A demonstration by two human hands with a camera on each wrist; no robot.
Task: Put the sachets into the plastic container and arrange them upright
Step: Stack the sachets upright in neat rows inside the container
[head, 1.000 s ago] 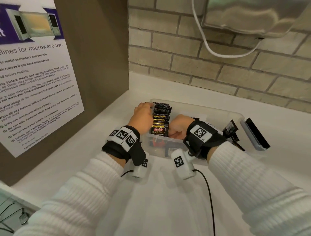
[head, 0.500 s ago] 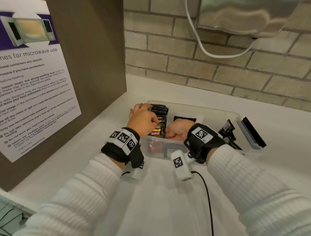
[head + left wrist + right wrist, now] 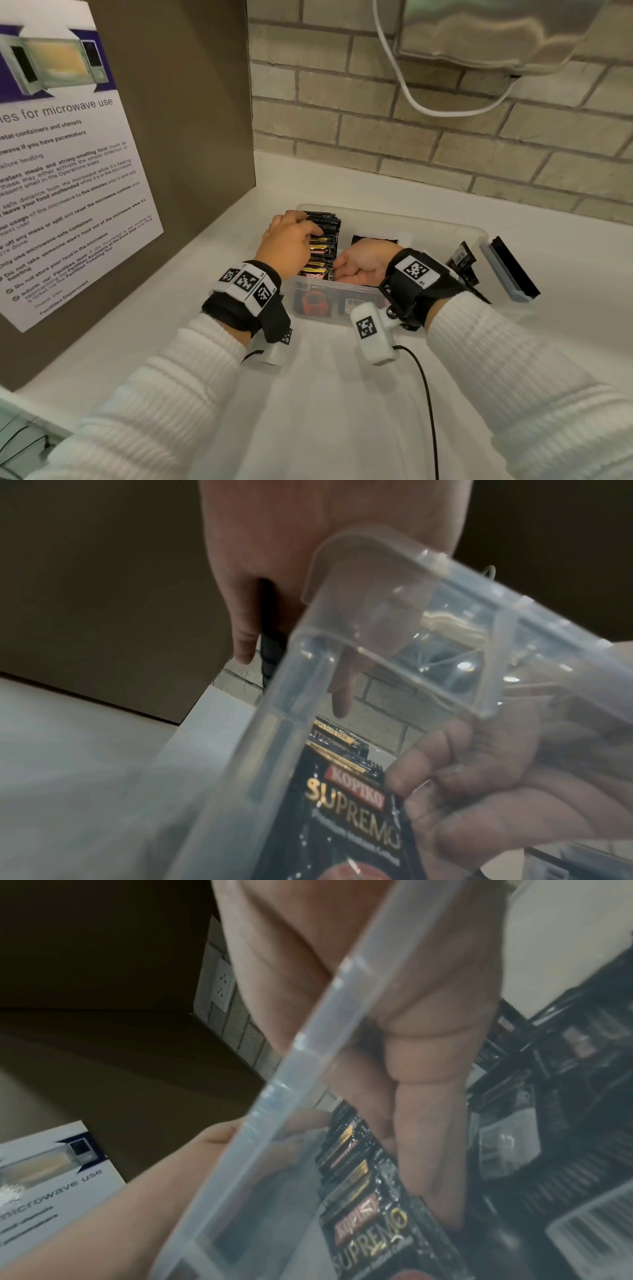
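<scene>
A clear plastic container stands on the white counter. At its left end a row of black Kopiko sachets stands upright. My left hand lies over the tops of the row with fingers curled down on the back sachets; the left wrist view shows one finger outside the container wall. My right hand is inside the container, its curled fingers against the right edge of the row and the front sachet. Behind this hand one sachet lies flat.
More black sachets and a grey and black lid-like piece lie just right of the container. A brown panel with a microwave poster closes the left side. The brick wall is behind, with a white cable and a metal dispenser above.
My left hand has slid from the left edge of the row onto the tops of the sachets. The right hand has stayed at the row's right side.
</scene>
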